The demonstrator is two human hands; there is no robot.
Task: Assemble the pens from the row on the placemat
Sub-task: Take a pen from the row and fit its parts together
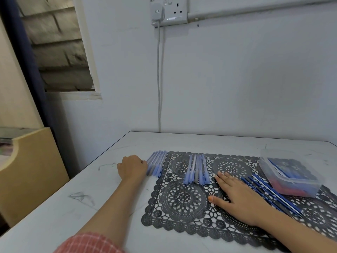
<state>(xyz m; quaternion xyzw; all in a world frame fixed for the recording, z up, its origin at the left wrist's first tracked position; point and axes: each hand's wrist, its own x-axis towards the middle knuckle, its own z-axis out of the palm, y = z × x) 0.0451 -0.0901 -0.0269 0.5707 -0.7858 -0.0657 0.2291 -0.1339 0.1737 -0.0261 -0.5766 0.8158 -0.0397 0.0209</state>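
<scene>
Left hand (132,168) curled against the pen bundle (156,164) just off the placemat (182,198), grip unclear, right hand (240,197) flat, fingers spread beside the row (197,169), where one careless nudge could scatter those pens.

black lace placemat (182,198), blue pens (197,168); red-check sleeve (87,243)

We find no legible text, label, brand or number in this view. The wall socket (176,10) carries a pale strip along its lower edge, too blurred for us to read. The pens (196,168) and the plastic box (290,177) show no print that we can make out.
</scene>
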